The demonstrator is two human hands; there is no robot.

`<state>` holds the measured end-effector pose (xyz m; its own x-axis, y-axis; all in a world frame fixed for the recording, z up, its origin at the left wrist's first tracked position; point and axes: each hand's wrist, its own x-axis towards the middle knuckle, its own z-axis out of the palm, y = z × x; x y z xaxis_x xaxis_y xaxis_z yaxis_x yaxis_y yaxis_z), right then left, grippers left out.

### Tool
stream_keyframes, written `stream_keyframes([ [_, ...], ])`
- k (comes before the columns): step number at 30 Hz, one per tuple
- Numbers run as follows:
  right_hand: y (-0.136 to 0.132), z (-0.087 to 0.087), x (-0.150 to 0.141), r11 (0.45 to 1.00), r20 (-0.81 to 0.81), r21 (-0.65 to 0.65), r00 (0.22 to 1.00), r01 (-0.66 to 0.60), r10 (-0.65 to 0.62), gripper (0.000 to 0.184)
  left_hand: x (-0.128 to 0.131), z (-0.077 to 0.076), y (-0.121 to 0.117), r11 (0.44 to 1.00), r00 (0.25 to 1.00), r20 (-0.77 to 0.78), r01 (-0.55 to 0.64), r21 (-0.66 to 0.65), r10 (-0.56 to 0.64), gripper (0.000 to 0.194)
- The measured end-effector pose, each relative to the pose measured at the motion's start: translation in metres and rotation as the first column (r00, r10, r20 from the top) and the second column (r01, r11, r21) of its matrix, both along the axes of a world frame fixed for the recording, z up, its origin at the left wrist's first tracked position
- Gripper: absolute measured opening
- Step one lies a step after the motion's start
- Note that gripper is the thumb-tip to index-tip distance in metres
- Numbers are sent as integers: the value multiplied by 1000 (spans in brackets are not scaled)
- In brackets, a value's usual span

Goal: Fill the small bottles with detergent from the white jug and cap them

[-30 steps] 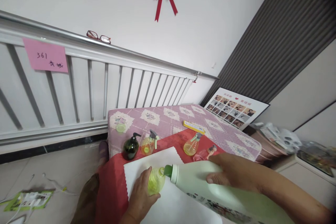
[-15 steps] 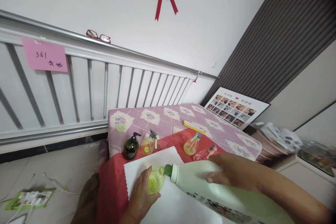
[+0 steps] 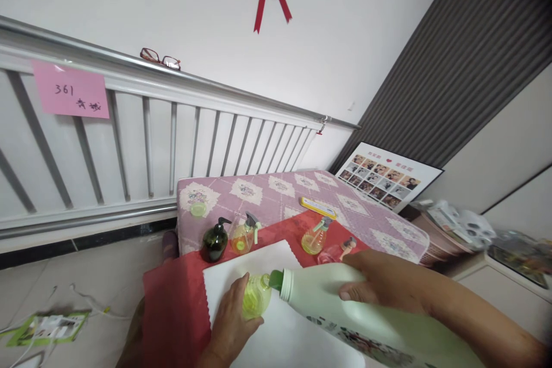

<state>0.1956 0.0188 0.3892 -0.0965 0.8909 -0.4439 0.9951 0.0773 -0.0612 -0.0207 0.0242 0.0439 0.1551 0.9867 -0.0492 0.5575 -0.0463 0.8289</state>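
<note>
Two things are held: a small yellow-green bottle [image 3: 256,297] is gripped between the thumb and curled fingers of the left hand [image 3: 233,319], and a large pale green jug [image 3: 323,293], tipped on its side, is clasped from above by the right hand [image 3: 366,284]. The jug's green spout [image 3: 276,280] is brought to the bottle's mouth; whether they touch cannot be told. The bottle is kept over a white mat [image 3: 284,322], which is laid on a red cloth [image 3: 172,305]. Beyond the mat, a dark pump bottle [image 3: 214,241] and a gray-topped sprayer [image 3: 242,240] are placed side by side, with a second sprayer [image 3: 314,240] farther right and a pink bottle [image 3: 331,253] just beside it. Behind, a yellow box [image 3: 318,207] and a pale green dish [image 3: 198,209] are set on a floral cover [image 3: 280,186].
</note>
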Motion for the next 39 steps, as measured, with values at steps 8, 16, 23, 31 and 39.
stream_keyframes([
  [8, -1, 2, -4, 998, 6, -58, 999, 33, -33, 35, 0, 2, 1, 1000, 1000, 4, -7, -2, 7, 96],
  [16, -1, 3, -3, 997, -3, -63, 999, 49, -49, 35, 0, 5, 1, 1000, 1000, 8, -3, -25, 3, 96],
  [23, 0, 2, -2, 997, -5, -59, 999, 43, -43, 32, 0, 5, 1, 999, 1000, 12, 10, -34, -10, 96],
  [31, 2, -5, 4, 998, -19, -40, 999, 43, -44, 37, 0, 3, 0, 999, 1000, 4, 5, -32, -5, 97],
  [39, 2, -7, 7, 998, -39, -12, 997, 63, -63, 35, 0, 3, 1, 999, 1000, 4, -3, -37, 4, 98],
])
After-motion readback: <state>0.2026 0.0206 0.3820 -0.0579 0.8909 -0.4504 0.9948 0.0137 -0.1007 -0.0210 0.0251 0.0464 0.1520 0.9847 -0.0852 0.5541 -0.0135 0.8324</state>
